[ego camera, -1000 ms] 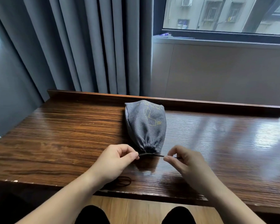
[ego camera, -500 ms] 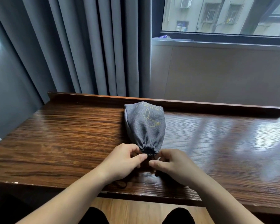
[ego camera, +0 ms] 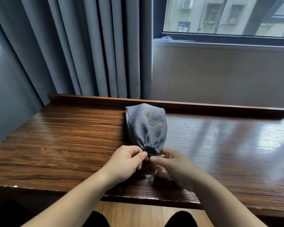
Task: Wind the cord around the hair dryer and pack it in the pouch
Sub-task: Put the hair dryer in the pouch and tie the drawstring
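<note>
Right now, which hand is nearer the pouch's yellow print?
Left, narrowly. The left hand pinches at the pouch mouth from its left side; the right hand sits lower and right of the mouth, farther from the yellow print.

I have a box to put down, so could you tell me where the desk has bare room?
Left of the pouch, the desk is bare to its edge. Right of it, bare too. Crowded only in front, where both hands meet at the pouch's mouth.

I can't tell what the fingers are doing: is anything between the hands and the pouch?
Nothing visible. Both the left hand and right hand pinch right at the gathered mouth of the pouch on the table.
</note>
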A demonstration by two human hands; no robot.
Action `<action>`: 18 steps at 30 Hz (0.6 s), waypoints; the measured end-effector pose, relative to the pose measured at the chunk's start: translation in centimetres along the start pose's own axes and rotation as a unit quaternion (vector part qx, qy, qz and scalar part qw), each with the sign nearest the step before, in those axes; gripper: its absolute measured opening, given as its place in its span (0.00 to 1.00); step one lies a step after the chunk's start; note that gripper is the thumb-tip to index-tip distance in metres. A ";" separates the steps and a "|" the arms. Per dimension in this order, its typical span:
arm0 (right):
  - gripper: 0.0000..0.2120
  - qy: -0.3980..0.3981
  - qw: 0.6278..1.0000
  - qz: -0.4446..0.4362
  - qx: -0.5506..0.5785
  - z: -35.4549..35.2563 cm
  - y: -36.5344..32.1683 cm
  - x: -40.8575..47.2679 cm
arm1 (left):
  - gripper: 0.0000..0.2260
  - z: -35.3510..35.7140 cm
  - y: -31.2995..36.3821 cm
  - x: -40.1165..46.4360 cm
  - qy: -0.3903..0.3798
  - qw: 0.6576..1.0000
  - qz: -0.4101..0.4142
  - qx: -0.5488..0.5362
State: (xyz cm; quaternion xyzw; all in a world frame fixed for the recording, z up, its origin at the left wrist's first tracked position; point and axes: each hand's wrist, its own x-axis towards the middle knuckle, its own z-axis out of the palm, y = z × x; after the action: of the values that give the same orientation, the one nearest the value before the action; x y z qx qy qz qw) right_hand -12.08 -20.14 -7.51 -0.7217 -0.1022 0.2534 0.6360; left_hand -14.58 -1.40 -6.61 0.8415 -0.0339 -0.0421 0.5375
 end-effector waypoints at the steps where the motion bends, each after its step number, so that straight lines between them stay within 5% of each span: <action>1: 0.09 0.014 0.999 -0.005 -0.034 -0.3 0.1 0.0 | 0.10 -0.1 -0.1 0.0 0.005 1.000 0.004 0.005; 9: 0.15 0.077 0.929 -0.139 -0.335 -1.1 -0.1 -0.8 | 0.08 -0.1 0.0 -0.1 0.018 0.999 0.026 0.017; 18: 0.14 0.126 0.872 -0.210 -0.424 -3.6 0.1 -1.5 | 0.10 -2.4 -0.6 -0.1 0.022 0.994 0.049 0.097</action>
State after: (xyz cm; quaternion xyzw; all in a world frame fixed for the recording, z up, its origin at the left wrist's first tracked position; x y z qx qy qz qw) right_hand -11.60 -23.99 -7.03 -0.9094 -0.2682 -0.0467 0.3146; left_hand -14.41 1.05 -6.15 0.8877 -0.0675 0.0065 0.4553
